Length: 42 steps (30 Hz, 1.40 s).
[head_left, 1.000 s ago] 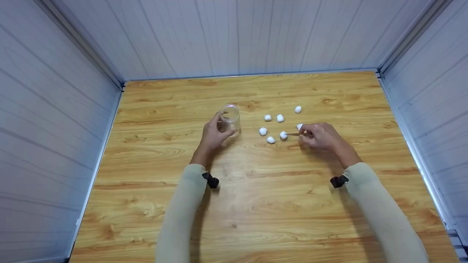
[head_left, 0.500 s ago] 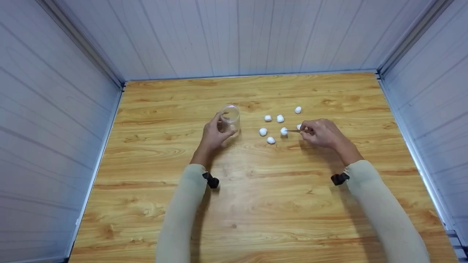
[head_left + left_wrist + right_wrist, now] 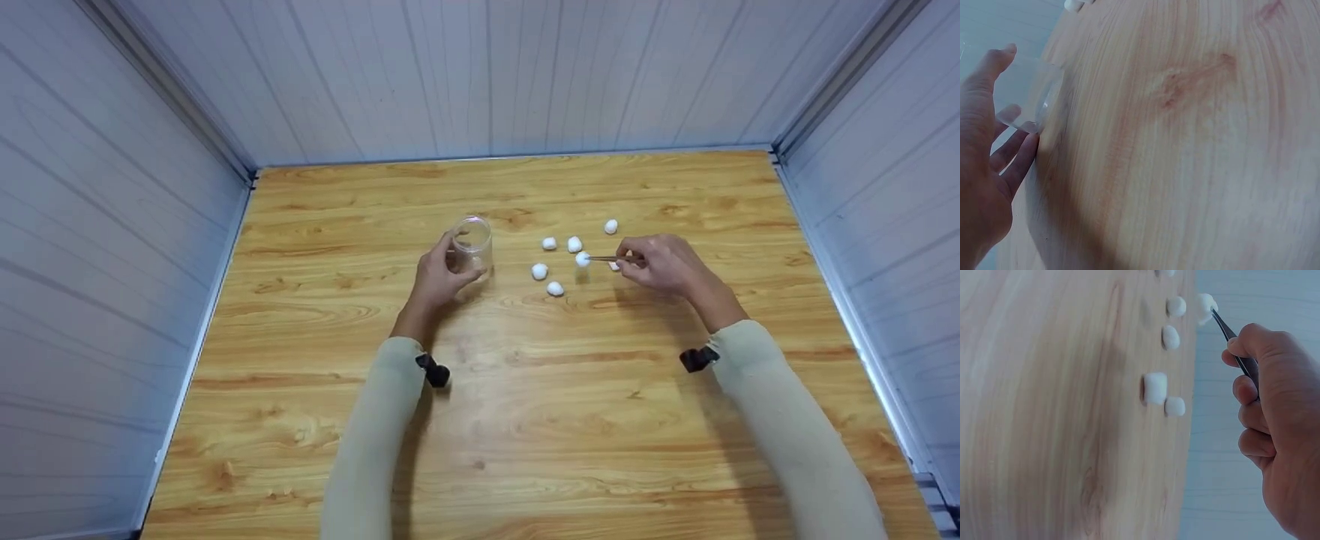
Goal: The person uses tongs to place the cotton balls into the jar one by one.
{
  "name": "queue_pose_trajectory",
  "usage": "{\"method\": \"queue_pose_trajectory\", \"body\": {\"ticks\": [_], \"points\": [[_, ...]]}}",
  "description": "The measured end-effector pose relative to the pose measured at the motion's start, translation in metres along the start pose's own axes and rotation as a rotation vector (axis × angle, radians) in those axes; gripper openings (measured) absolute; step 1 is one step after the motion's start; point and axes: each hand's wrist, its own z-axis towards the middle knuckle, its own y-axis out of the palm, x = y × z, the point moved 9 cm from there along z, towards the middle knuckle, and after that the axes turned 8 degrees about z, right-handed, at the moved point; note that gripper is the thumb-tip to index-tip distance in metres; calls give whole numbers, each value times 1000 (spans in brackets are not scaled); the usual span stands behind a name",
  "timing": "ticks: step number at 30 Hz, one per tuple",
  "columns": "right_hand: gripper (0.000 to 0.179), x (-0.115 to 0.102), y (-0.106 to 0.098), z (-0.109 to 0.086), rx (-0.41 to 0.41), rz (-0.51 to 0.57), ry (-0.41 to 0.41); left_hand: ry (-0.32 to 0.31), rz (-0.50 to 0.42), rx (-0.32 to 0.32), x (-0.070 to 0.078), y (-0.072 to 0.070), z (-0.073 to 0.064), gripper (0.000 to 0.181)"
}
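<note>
Head view: on my feed the left hand (image 3: 438, 279) is curved around a clear cup (image 3: 481, 244), thumb one side, fingers the other; grip about as wide as the cup. Cup is upright on the table (image 3: 480, 435), mouth up. I'd guess it's braced so it can't slide or tip, with the thumb low to leave the rim free.

Right hand (image 3: 660, 264) is narrow, pinching tweezers (image 3: 616, 259), tips pointing at the cup side. One cotton ball (image 3: 583, 259) sits at the tips, off the table, its shadow below it. Tweezers held nearly level, probably to keep the fingers out of the way; fluff looks soft, so a light squeeze should do.

Six loose balls (image 3: 539, 271) lie scattered between the hands, apart from each other; one is partly hidden by the right hand. Spacing looks handy for picking singly. Right wrist view shows the tips meeting the cotton's edge, so a slip is my worry.
</note>
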Motion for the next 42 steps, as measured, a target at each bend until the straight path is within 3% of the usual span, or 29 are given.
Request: {"method": "queue_pose_trajectory", "body": {"ticks": [8, 14, 17, 21, 22, 24, 25, 29, 38, 42], "points": [[11, -4, -5, 7, -5, -1, 8, -14, -18, -3, 4, -3, -4, 79], [12, -8, -3, 13, 6, 7, -11, 7, 2, 9, -21, 5, 5, 80], [13, -11, -2, 17, 11, 13, -24, 16, 2, 16, -22, 5, 6, 80], [13, -12, -2, 20, 13, 19, -21, 15, -10, 12, -4, 0, -2, 79], [13, -12, -2, 21, 11, 21, -19, 30, -18, 16, -7, 2, 0, 79], [13, -13, -3, 22, 11, 20, -21, 28, -30, 9, 6, -3, -6, 78], [13, -14, -3, 24, 12, 20, -24, 32, -35, 8, -2, 1, -1, 79], [13, -21, -4, 30, 25, 27, -49, 29, -38, 6, 6, -2, -4, 78], [14, -31, -4, 44, 32, 45, -65, 27, 13, 19, -1, 0, 0, 80], [14, -36, -5, 49, 40, 51, -66, 22, -14, 10, 6, -2, -3, 80]]}}
